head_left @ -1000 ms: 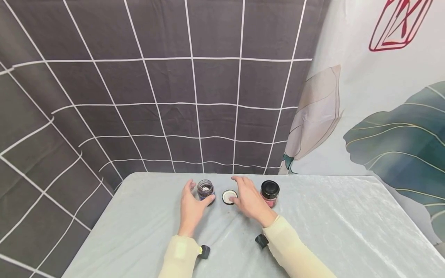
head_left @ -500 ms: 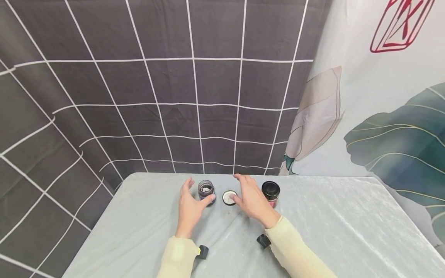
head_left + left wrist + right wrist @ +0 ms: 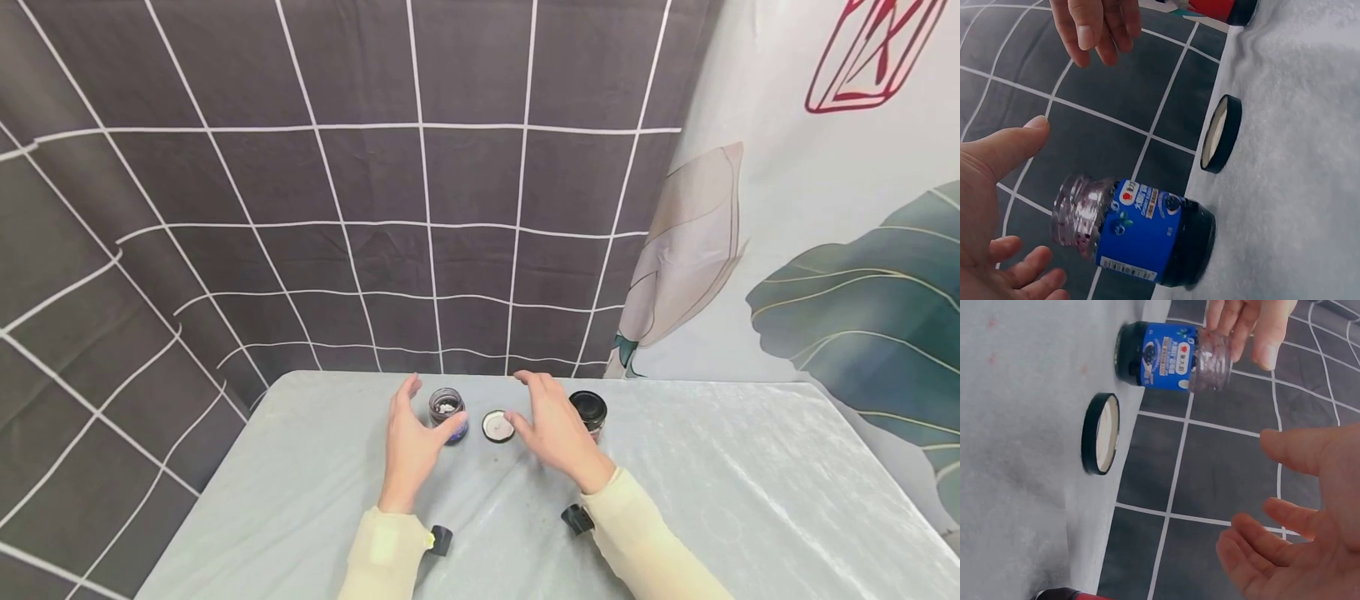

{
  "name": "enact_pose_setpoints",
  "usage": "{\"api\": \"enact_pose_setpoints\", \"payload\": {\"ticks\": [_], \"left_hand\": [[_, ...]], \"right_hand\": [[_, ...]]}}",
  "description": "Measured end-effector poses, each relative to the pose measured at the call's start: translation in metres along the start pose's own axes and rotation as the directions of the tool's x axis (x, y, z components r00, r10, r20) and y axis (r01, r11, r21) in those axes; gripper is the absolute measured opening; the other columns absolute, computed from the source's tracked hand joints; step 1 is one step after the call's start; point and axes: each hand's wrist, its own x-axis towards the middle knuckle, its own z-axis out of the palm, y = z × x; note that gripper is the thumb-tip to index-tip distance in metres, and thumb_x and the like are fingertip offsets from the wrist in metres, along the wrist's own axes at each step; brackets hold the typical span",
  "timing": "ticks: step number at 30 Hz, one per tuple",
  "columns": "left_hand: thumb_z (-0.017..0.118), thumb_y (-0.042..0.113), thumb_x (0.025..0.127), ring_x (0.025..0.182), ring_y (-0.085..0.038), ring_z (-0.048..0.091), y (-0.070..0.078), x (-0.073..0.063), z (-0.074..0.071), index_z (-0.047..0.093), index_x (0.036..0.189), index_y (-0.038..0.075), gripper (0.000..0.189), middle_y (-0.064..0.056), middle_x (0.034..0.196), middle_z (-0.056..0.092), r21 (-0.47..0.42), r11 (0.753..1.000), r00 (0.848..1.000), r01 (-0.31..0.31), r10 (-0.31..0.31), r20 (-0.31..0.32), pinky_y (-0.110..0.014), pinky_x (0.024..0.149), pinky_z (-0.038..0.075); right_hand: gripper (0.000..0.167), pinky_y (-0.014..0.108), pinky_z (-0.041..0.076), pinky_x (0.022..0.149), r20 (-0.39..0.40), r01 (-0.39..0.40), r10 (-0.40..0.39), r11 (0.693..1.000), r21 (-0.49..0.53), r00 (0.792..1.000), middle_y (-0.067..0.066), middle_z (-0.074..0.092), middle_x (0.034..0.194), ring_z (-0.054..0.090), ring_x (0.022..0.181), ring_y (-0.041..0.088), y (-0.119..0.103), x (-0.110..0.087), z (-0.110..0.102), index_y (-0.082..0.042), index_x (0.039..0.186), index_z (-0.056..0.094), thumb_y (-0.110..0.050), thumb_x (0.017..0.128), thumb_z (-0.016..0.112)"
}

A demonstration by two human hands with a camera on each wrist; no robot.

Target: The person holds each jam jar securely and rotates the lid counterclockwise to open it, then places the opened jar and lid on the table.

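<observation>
Left hand (image 3: pixel 414 450), right hand (image 3: pixel 561 435): fingers loose, empty. Lid (image 3: pixel 498 426) 3 o'clock of jar (image 3: pixel 1141 231); low grip probably steadiest.

Site: makeshift curtained corner; kind of room undetermined. Evidence: creased dark grid-patterned sheet (image 3: pixel 367 177) behind and at left, white lines wavering; white leaf-printed sheet (image 3: pixel 795 187) at right; table (image 3: pixel 300 500) under pale grey cloth; small black camera (image 3: pixel 441 540) at left wrist.

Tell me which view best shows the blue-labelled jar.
The left wrist view: the jar appears largest, uncovered, its label facing the camera. The right wrist view shows it smaller, label also visible; the head view looks into its open mouth, with little label showing.
</observation>
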Motion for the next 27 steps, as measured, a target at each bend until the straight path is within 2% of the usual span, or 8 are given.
{"api": "enact_pose_setpoints", "payload": {"ticks": [7, 14, 27], "left_hand": [[0.09, 0.029, 0.073, 0.138, -0.033, 0.042, 0.009, -0.002, 0.0, 0.042, 0.149, 0.007, 0.092, -0.014, 0.147, 0.047, -0.025, 1.0, 1.0, -0.018, 0.019, 0.008, -0.049, 0.115, 0.031], [0.09, 0.031, 0.073, 0.138, -0.034, 0.043, 0.014, -0.002, 0.001, 0.047, 0.148, 0.011, 0.089, -0.013, 0.149, 0.044, 0.004, 1.0, 1.0, -0.028, 0.028, 0.013, -0.05, 0.114, 0.033], [0.091, 0.03, 0.072, 0.132, -0.035, 0.049, 0.025, -0.003, 0.008, 0.048, 0.145, 0.007, 0.088, -0.015, 0.143, 0.049, 0.001, 0.995, 0.995, -0.103, 0.102, 0.006, -0.051, 0.109, 0.038]], "right_hand": [[0.06, 0.05, 0.047, 0.095, -0.019, -0.018, 0.018, 1.0, 0.007, 1.0, 0.021, 0.059, 0.12, 0.056, 0.113, 0.036, 0.002, 0.0, -0.003, 0.005, 0.136, 0.051, -0.018, 0.088, 0.077], [0.058, 0.05, 0.046, 0.097, -0.044, -0.001, 0.0, 1.0, -0.008, 0.999, 0.021, 0.06, 0.122, 0.056, 0.115, 0.037, 0.005, -0.001, -0.005, 0.005, 0.135, 0.052, -0.018, 0.087, 0.077], [0.057, 0.052, 0.046, 0.095, -0.109, -0.024, 0.021, 1.0, -0.019, 0.994, 0.024, 0.059, 0.122, 0.054, 0.113, 0.04, 0.009, -0.004, -0.013, 0.006, 0.132, 0.053, -0.015, 0.086, 0.078]]}}
